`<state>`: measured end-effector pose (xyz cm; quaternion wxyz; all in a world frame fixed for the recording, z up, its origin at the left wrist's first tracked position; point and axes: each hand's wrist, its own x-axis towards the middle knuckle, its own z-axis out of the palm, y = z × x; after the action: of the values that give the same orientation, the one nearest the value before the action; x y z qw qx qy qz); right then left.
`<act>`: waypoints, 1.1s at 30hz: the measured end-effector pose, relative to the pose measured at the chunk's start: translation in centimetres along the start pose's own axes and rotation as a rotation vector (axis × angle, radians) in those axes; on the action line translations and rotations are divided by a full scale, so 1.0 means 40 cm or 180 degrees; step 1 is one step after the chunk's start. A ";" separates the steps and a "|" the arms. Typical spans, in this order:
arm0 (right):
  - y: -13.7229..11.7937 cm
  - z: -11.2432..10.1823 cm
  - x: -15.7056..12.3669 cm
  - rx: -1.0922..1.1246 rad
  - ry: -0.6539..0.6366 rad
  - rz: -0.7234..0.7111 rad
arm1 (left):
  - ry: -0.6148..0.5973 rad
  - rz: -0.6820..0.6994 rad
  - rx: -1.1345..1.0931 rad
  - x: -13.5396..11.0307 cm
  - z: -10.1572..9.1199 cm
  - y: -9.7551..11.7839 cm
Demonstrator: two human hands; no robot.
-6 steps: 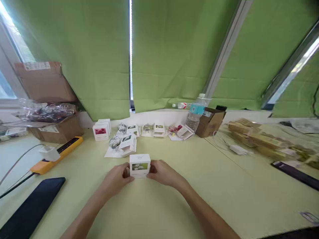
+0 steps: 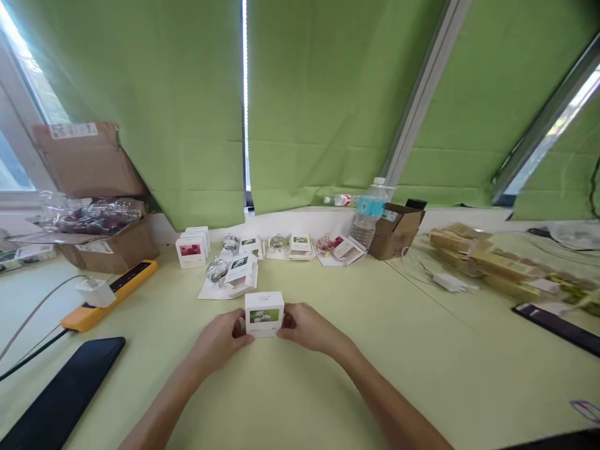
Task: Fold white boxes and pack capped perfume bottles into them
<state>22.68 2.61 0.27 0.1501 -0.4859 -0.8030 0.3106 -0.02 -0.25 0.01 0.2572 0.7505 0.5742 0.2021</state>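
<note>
A small white box (image 2: pixel 264 315) with a green-and-white flower picture stands upright on the table in front of me. My left hand (image 2: pixel 224 340) grips its left side, and my right hand (image 2: pixel 309 328) grips the right side, fingers curled behind and thumbs at the front. Behind it lie white cards with clear glass balls (image 2: pixel 217 270) and folded cartons (image 2: pixel 241 270). A ball with reddish contents (image 2: pixel 324 244) lies farther right. At the back left, several white boxes with a red flower picture (image 2: pixel 191 250) stand in a row.
On the left are an orange power strip (image 2: pixel 84 317), a black flat device (image 2: pixel 70 387) and an open cardboard box (image 2: pixel 112 247) holding plastic-wrapped items. A water bottle (image 2: pixel 368 215), a small carton (image 2: pixel 396 231), a white adapter (image 2: pixel 449 282) and a dark phone-like slab (image 2: pixel 557 326) are to the right.
The view has shifted very slightly. Both hands keep hold of the white box, with no other visible change.
</note>
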 end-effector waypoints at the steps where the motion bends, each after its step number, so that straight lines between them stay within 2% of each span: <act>1: 0.004 -0.001 0.000 -0.0040 0.0010 -0.0073 | -0.0010 -0.0001 -0.0002 0.000 -0.002 -0.001; 4: 0.016 -0.008 -0.001 -0.0142 0.0007 -0.0203 | -0.0093 0.0035 -0.0153 -0.002 -0.015 -0.006; 11: 0.004 -0.010 -0.002 -0.0428 0.0090 -0.0065 | -0.0136 0.0065 -0.0414 -0.009 -0.044 -0.015; 18: -0.009 -0.012 -0.011 -0.0355 -0.0080 -0.0137 | 0.0275 0.0092 -0.0613 -0.011 -0.031 0.018; 24: -0.018 -0.008 -0.012 -0.0364 0.0027 -0.0194 | 0.0532 0.0281 -0.0945 -0.008 -0.010 0.033; 28: -0.028 0.008 -0.010 -0.0713 0.0198 -0.0074 | 0.1096 0.0438 -0.0508 -0.009 0.012 0.032; 33: -0.034 0.026 -0.007 -0.1291 0.0388 -0.0199 | 0.1314 0.0834 0.0381 -0.012 0.029 0.033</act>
<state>21.33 1.53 0.37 0.1072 -0.4989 -0.8532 0.1079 1.55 -1.15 -0.10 0.0611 0.7753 0.5233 0.3484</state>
